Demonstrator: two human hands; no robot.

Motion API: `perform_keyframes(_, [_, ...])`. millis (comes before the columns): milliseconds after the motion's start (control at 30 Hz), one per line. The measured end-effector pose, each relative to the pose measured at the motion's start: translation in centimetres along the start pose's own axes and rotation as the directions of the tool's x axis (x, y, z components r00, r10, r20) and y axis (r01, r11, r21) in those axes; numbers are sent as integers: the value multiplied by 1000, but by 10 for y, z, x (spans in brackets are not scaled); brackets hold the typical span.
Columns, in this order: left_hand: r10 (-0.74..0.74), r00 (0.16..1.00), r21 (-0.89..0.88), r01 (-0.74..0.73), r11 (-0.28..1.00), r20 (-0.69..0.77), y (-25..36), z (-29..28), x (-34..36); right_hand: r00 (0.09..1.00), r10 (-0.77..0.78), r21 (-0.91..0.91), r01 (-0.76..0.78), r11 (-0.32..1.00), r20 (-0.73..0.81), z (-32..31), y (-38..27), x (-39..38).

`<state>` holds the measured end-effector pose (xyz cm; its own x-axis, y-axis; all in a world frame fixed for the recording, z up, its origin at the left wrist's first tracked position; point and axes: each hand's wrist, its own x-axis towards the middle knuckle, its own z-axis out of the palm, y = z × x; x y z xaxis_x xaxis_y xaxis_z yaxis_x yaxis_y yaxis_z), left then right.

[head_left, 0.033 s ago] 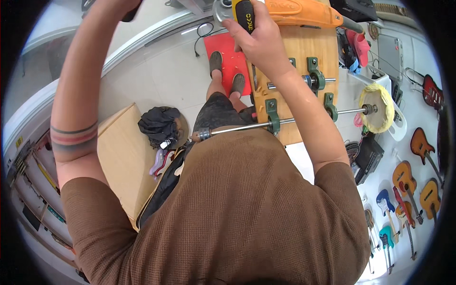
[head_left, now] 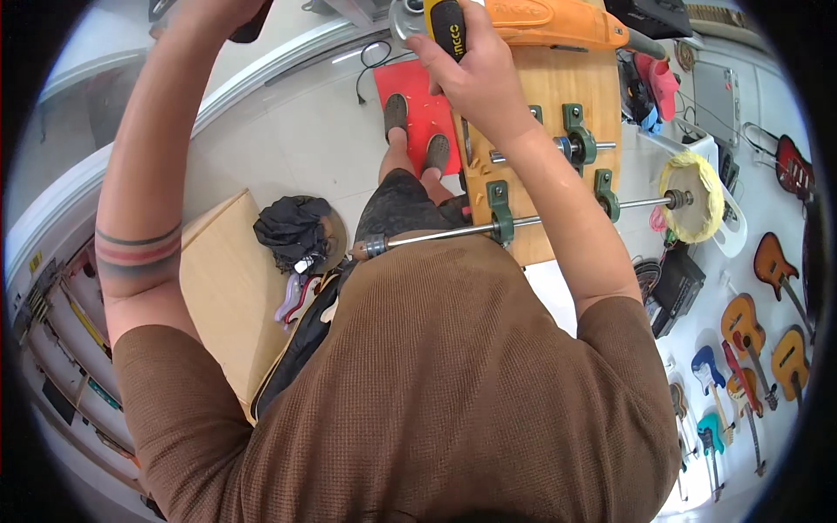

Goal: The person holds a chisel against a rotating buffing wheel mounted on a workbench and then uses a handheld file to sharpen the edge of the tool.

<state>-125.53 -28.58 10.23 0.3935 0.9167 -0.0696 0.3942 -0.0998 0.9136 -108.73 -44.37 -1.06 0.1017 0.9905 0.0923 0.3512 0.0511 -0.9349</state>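
Note:
At the top edge my left hand is mostly cut off by the rim. Its fingers close on a dark object, of which only an end shows. My right hand reaches up over the wooden workbench and grips a yellow-and-black tool handle. Beside that handle lies an orange tool body on the bench, and a grey round part is on its other side. Below my right forearm a long metal shaft runs through green bearing blocks.
A yellow fuzzy wheel sits on the shaft's right end. To the left are a wooden panel and a black cloth bundle. Several guitars hang on the right wall. A red mat lies under my feet.
My left forearm and the dark object in my left hand have shifted slightly to the right. My right hand and the tool handle look the same.

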Motion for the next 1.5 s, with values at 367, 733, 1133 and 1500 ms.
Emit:
perform_keyframes(367, [-112, 958, 464, -24, 885, 264, 23, 7, -11, 999, -47, -56, 47, 997, -6, 1, 4, -1])
perform_keyframes(733, [-109, 945, 487, -59, 871, 309, 25, -8, -8, 999, -34, -81, 33, 996, -17, 1, 3, -3])
perform_keyframes(1133, [-102, 955, 219, 40, 975, 280, -4, -3, -4, 930, -321, -243, 274, 931, -180, 11, 1, -33])
perform_keyframes(1500, [-116, 978, 173, 86, 981, 171, -7, -10, -4, 929, -219, -148, 182, 972, -298, 7, -16, -27])
